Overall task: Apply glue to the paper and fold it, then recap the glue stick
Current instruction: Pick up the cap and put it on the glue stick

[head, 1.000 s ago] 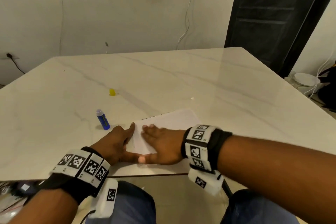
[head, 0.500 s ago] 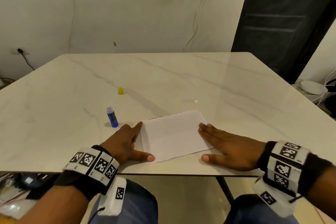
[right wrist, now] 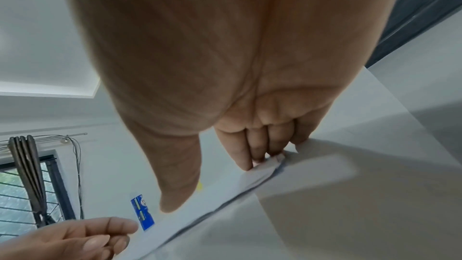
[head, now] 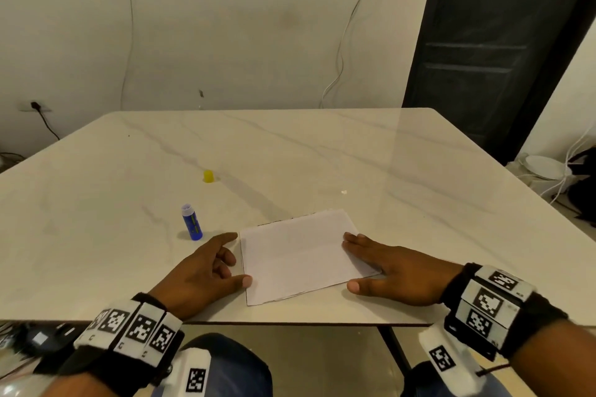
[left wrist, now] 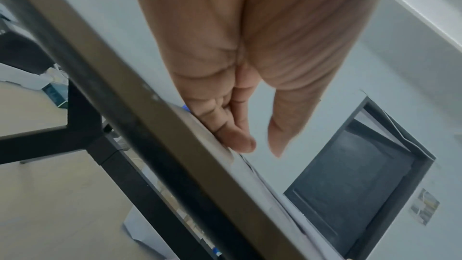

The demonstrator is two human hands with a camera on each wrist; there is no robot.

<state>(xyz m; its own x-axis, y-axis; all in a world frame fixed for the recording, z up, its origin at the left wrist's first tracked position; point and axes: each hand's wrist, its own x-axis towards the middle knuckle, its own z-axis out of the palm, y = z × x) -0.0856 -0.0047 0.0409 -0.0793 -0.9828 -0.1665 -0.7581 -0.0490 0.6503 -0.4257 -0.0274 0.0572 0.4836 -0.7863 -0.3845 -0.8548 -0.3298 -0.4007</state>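
The folded paper (head: 298, 256) lies flat near the table's (head: 322, 151) front edge. The right hand (head: 392, 269) lies flat, fingers straight, tips on the paper's right end. The left hand (head: 201, 271) sits at its left edge — fingers loosely curled, thumb touching the paper. The uncapped glue stick (head: 191, 222) stands just beyond it — its yellow cap (head: 208, 176) farther back.
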